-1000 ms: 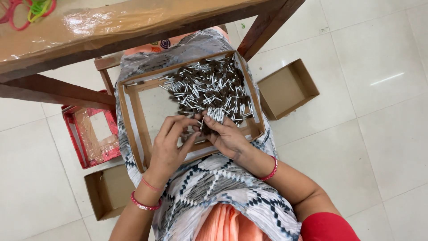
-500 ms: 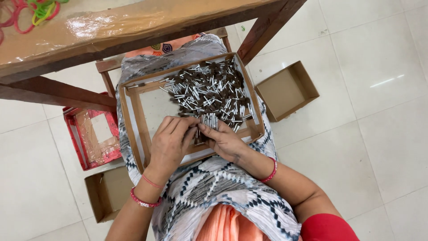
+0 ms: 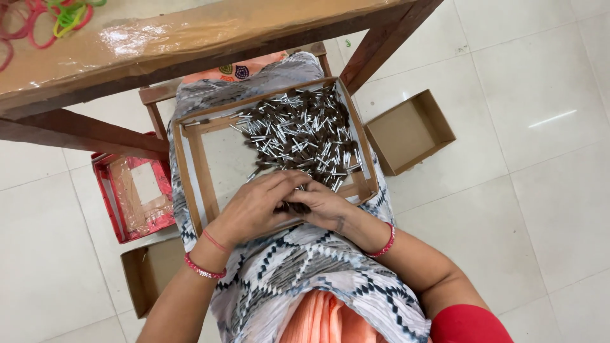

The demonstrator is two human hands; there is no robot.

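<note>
Seen from above: a shallow cardboard tray (image 3: 190,166) resting on a lap draped in patterned cloth (image 3: 305,273). Heaped in the tray's 1 o'clock half, a pile of small sticks (image 3: 298,134), silver shafts with dark tips; bare tray bottom at 9 o'clock.

Left hand (image 3: 254,206) at the tray's 6 o'clock edge, palm down, fingers loosely curled and spread over a few dark-tipped sticks. Right hand (image 3: 324,206) just beside it at 3 o'clock, touching it, fingers bent inward around a small cluster of the same sticks. Cannot tell whether either hand truly grips them or only covers them. Red bangles (image 3: 204,269) on the left wrist, a red one on the right too.

Above the tray at 12 o'clock, a wooden table (image 3: 190,38) with coloured rings (image 3: 63,16) on its far left corner. On the tiled floor (image 3: 540,159): an open brown box (image 3: 410,132) at 3 o'clock of the tray, a red box (image 3: 133,194) at 9 o'clock, another brown box (image 3: 149,273) at 7 o'clock.
</note>
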